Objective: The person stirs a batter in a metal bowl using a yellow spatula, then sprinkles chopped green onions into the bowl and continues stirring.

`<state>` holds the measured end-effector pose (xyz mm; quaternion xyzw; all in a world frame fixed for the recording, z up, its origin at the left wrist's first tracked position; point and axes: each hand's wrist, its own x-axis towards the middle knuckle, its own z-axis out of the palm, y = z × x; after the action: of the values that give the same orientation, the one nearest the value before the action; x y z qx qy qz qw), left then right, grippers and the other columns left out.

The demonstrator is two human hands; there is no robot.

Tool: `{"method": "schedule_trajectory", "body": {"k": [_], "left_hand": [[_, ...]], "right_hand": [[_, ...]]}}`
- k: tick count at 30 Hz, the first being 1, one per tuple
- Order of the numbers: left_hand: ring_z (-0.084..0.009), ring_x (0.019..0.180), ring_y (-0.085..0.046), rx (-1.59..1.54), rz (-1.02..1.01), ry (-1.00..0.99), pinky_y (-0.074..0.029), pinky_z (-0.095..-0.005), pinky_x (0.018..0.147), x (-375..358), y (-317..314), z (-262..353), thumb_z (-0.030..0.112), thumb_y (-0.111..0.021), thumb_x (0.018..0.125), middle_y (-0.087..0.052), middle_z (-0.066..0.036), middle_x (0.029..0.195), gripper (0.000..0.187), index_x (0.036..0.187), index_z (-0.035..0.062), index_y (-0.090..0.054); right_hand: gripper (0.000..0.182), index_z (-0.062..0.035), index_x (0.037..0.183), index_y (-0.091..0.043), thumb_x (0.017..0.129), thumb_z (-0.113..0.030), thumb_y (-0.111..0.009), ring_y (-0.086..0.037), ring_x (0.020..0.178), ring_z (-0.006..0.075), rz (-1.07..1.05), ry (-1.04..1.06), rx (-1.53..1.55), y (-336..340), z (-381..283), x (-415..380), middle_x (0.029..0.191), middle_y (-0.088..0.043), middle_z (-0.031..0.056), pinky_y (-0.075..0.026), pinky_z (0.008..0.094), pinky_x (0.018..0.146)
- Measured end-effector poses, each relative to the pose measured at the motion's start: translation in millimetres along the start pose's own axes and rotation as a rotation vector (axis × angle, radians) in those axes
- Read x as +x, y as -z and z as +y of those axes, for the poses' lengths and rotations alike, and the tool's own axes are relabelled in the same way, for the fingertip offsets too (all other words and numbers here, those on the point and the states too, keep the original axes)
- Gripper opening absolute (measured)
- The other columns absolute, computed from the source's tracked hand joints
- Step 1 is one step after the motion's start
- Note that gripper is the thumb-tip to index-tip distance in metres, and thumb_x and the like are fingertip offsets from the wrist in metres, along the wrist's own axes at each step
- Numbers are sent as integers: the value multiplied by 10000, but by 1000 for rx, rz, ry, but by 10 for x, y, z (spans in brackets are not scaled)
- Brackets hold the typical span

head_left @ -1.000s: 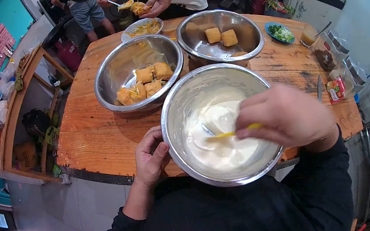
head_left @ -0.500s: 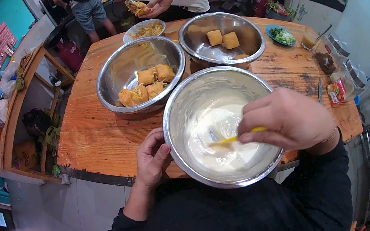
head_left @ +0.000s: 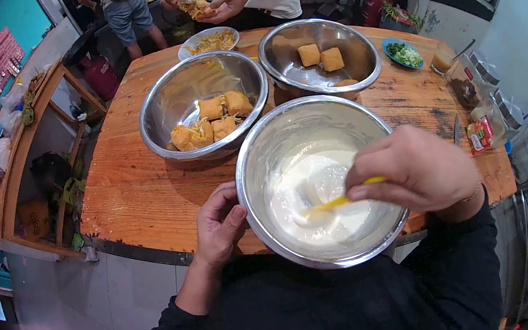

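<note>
My right hand (head_left: 413, 169) is closed around a yellow-handled utensil (head_left: 333, 202), whose blurred head sits in pale, creamy batter (head_left: 318, 225). The batter lies in a large steel bowl (head_left: 248, 167) close to my body. At the bowl's left side, my left hand (head_left: 219, 227) grips it, thumb by the rim and fingers partly hidden. Behind stand two more steel bowls: the left bowl (head_left: 154, 103) contains several golden tofu pieces (head_left: 225, 127), some with shreds of filling. In the right bowl (head_left: 354, 36) are a few plain tofu pieces (head_left: 331, 59).
Across the wooden table (head_left: 136, 185), a co-worker's hands (head_left: 221, 4) hold a filled tofu piece near a bowl of shredded filling (head_left: 180, 55). To the right are a blue plate of chopped greens (head_left: 403, 54), a glass (head_left: 441, 59), a knife (head_left: 456, 129) and a red packet (head_left: 480, 134).
My right hand has shifted slightly with the utensil, and the swirl in the batter looks different. My left hand stays on the bowl. The co-worker's hands have moved closer together at the tofu.
</note>
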<state>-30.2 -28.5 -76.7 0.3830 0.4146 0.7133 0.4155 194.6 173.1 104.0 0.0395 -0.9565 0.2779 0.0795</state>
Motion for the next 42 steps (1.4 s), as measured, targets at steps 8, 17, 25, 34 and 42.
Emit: {"method": "schedule_trajectory", "body": {"k": [8, 17, 25, 34, 42], "left_hand": [[-179, 1118, -568, 10, -5, -21, -487, -321, 955, 9, 15, -27, 188, -659, 960, -526, -76, 1248, 332, 1187, -44, -593], [-175, 1107, -577, -2, 0, 2, -518, -308, 913, 1, -4, 10, 193, -663, 958, -529, -70, 1247, 327, 1182, -37, -597], [-181, 1121, -572, -17, -11, -5, -515, -319, 926, 4, -19, 12, 179, -656, 962, -525, -73, 1256, 320, 1188, -38, -591], [-179, 1130, -566, -37, 0, 3, -509, -320, 935, -5, 14, -30, 171, -655, 961, -523, -75, 1256, 305, 1175, -38, -595], [-173, 1116, -572, 19, -3, -21, -509, -307, 918, 10, 8, -20, 184, -659, 960, -526, -76, 1247, 321, 1177, -44, -595]], "right_hand": [[169, -26, 938, -672, 930, -192, -644, -643, 693, 357, 397, -322, -82, 6, 336, 58, 753, -637, 194, -494, 424, 646], [148, -8, 931, -651, 957, -152, -628, -628, 597, 185, 69, -56, -26, 63, 42, -57, 734, -629, 91, -493, 311, 576], [140, 0, 940, -642, 974, -130, -601, -619, 589, 188, 235, -139, -33, -91, 218, 106, 709, -619, 82, -496, 313, 577], [172, -13, 923, -649, 929, -185, -645, -649, 730, 370, 208, -240, -166, 75, 141, -25, 778, -650, 174, -509, 422, 672], [133, -26, 946, -638, 911, -152, -665, -651, 776, 349, 135, -27, -26, -220, 21, 106, 818, -641, 153, -506, 412, 683]]}}
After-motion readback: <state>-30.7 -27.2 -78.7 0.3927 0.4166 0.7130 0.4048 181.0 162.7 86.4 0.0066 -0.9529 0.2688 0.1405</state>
